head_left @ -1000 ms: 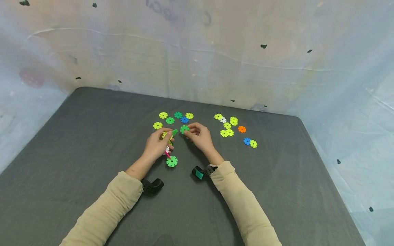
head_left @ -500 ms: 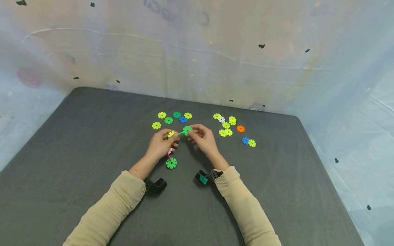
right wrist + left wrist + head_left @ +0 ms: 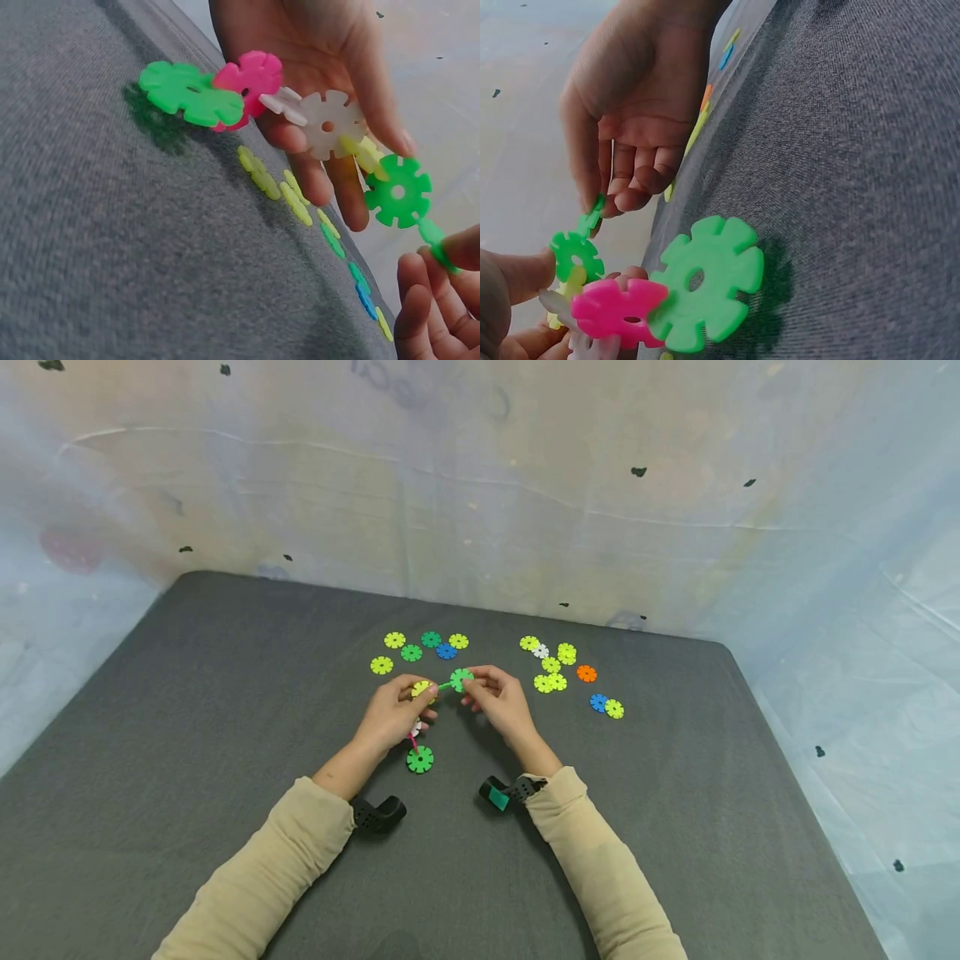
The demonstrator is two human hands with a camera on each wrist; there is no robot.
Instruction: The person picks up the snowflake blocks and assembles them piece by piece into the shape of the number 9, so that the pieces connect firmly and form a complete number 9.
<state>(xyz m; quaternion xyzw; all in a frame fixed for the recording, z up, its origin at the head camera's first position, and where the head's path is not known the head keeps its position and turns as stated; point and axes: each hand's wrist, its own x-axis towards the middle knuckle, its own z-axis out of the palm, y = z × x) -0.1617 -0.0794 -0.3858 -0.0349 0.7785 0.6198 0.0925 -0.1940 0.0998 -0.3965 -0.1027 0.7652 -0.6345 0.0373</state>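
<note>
My left hand (image 3: 386,714) grips a chain of interlocking flower-shaped plastic discs by its yellow disc (image 3: 420,689). In the right wrist view the chain runs from a green disc (image 3: 161,86) through a pink disc (image 3: 262,71), white discs (image 3: 337,109) and yellow to another green disc (image 3: 412,180). The lower green end hangs close over the table. My right hand (image 3: 504,706) pinches a further green disc (image 3: 459,678) between thumb and fingers. Its edge meets the chain's upper green disc, the two set at an angle to each other.
Loose discs lie beyond the hands on the dark cloth-covered table (image 3: 675,860): yellow, green and a blue disc (image 3: 446,651) at the left. At the right lie several yellow discs, a white disc (image 3: 540,651), an orange disc (image 3: 587,673) and a blue one. Pale sheeting (image 3: 480,485) surrounds the table.
The green disc in my right hand stood apart from the chain a second ago; now its edge meets the chain's green disc. Both hands have shifted slightly right.
</note>
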